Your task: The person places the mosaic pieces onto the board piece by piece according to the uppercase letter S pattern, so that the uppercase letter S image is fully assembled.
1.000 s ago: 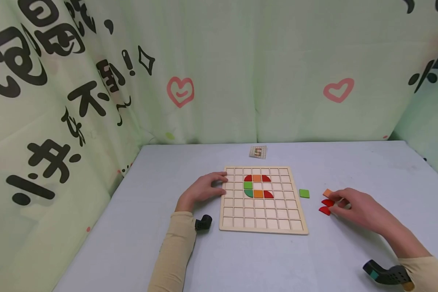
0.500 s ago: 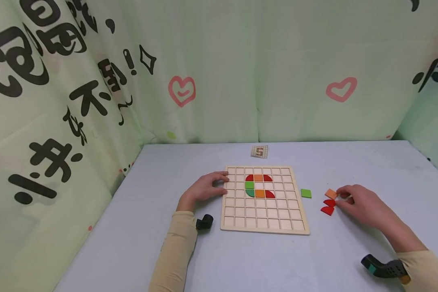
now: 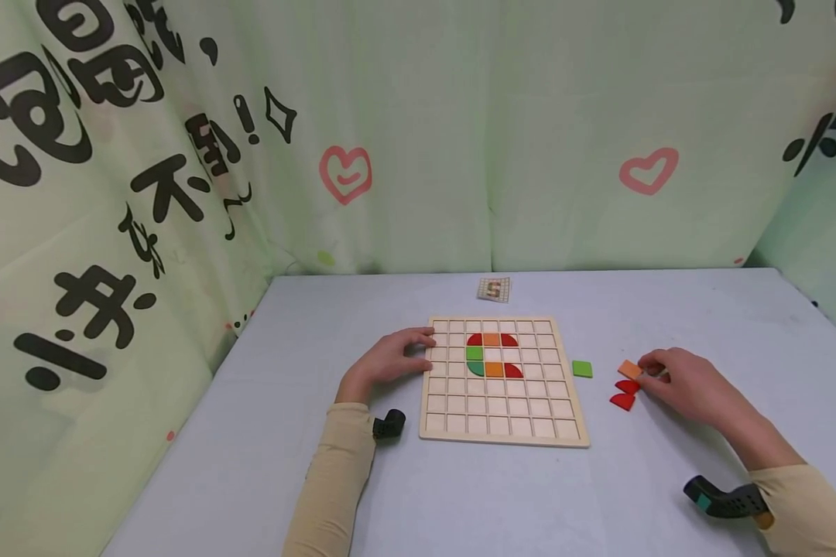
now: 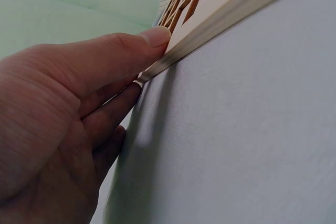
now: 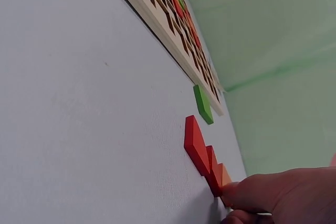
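My left hand (image 3: 388,357) rests at the left edge of a square wooden grid board (image 3: 501,429). Its thumb (image 4: 155,36) lies on the board's rim in the left wrist view, with the other fingers lower along the side. Red, orange and green tiles fill several of the board's upper cells in a C shape. To the right of the board, my right hand (image 3: 683,383) pinches the right corner of an orange square tile (image 3: 629,370). Just below that tile lie two red quarter-round tiles (image 3: 623,401), one partly behind my thumb in the right wrist view.
A green square tile (image 3: 582,369) lies by the board's right edge. Behind the board is a small pattern card (image 3: 493,289). A pale green curtain (image 3: 418,224) with writing and hearts encloses the white table (image 3: 362,503). Black wrist cameras sit by both sleeves.
My right hand has moved off the red tiles, back and slightly up to the orange tile's right corner, leaving the red tiles more exposed. My left hand stays on the board's edge.
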{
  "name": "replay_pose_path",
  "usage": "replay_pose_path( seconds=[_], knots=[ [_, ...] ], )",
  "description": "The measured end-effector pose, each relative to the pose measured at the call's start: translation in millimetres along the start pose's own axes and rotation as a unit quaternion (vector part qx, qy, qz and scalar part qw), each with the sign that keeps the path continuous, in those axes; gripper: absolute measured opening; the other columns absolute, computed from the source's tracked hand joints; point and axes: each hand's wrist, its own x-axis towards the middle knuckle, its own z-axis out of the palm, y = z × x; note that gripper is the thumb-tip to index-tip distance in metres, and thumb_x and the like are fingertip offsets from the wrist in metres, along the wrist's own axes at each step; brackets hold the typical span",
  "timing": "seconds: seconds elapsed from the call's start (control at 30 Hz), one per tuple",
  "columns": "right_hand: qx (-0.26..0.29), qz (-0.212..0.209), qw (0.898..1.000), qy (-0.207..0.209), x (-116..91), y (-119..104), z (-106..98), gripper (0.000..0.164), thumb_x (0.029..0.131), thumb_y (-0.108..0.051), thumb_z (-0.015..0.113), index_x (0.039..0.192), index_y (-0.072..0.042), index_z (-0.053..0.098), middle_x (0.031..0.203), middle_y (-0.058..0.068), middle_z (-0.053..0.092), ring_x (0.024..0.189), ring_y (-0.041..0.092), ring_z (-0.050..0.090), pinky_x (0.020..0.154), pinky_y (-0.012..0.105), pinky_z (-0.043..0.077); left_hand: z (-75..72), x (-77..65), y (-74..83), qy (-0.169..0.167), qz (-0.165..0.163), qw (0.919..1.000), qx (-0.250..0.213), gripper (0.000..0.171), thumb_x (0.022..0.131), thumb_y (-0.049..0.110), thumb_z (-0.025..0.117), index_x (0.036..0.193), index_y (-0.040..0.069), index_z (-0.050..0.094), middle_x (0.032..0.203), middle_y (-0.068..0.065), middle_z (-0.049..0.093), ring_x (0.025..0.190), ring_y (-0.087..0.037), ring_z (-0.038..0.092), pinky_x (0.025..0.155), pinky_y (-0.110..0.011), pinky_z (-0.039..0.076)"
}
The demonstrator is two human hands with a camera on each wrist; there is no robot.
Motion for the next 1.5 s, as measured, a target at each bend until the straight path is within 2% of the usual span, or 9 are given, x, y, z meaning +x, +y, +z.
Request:
replay_pose_path(
  seconds=[0.27,0.7,1.07,1.3,1.5],
  knots=[
    [-0.005,-0.004,1.000,0.006,2.2,-0.2,0.9,0.032,0.088,-0.007,0.067,0.111,0.016,0.061,0.094,0.024,0.065,0.086,0.036,0.059,0.077,0.053,0.056,0.4,0.0,0.2,-0.004,-0.001,1.0000,0.003,0.038,0.093,0.019,0.071,0.130,0.009,0.066,0.156,0.000,0.047,0.149,-0.022,0.035,0.123,-0.039,0.030],
    [-0.001,0.006,1.000,0.001,2.8,-2.8,1.6,0.040,0.086,-0.012,0.073,0.111,0.015,0.060,0.096,0.025,0.063,0.088,0.038,0.058,0.076,0.051,0.057,0.7,0.6,-0.7,-0.003,-0.003,1.0000,0.001,0.038,0.093,0.019,0.071,0.130,0.009,0.066,0.156,0.000,0.047,0.149,-0.022,0.035,0.123,-0.040,0.031],
    [-0.004,0.001,1.000,0.004,3.1,-7.3,1.6,0.036,0.088,-0.007,0.069,0.113,0.018,0.060,0.095,0.025,0.064,0.085,0.035,0.058,0.076,0.051,0.057,-0.4,-0.8,0.7,-0.002,-0.002,1.0000,0.002,0.040,0.093,0.020,0.071,0.130,0.008,0.065,0.156,0.000,0.047,0.149,-0.022,0.035,0.123,-0.039,0.030],
    [-0.009,-0.030,0.999,0.014,2.1,-14.6,6.1,0.042,0.087,-0.015,0.073,0.117,0.012,0.063,0.104,0.027,0.061,0.083,0.029,0.055,0.067,0.038,0.055,-0.3,-0.9,0.2,0.002,-0.003,1.0000,-0.002,0.040,0.093,0.019,0.071,0.131,0.008,0.065,0.155,0.000,0.047,0.149,-0.022,0.036,0.123,-0.040,0.031],
    [-0.005,-0.049,0.999,0.006,10.0,-30.5,7.7,0.041,0.090,-0.019,0.071,0.118,0.010,0.065,0.111,0.028,0.061,0.090,0.033,0.059,0.076,0.048,0.058,-0.3,-0.3,0.0,0.000,-0.003,1.0000,0.001,0.041,0.093,0.020,0.071,0.131,0.008,0.065,0.156,0.000,0.047,0.149,-0.022,0.035,0.123,-0.039,0.030]
  ],
)
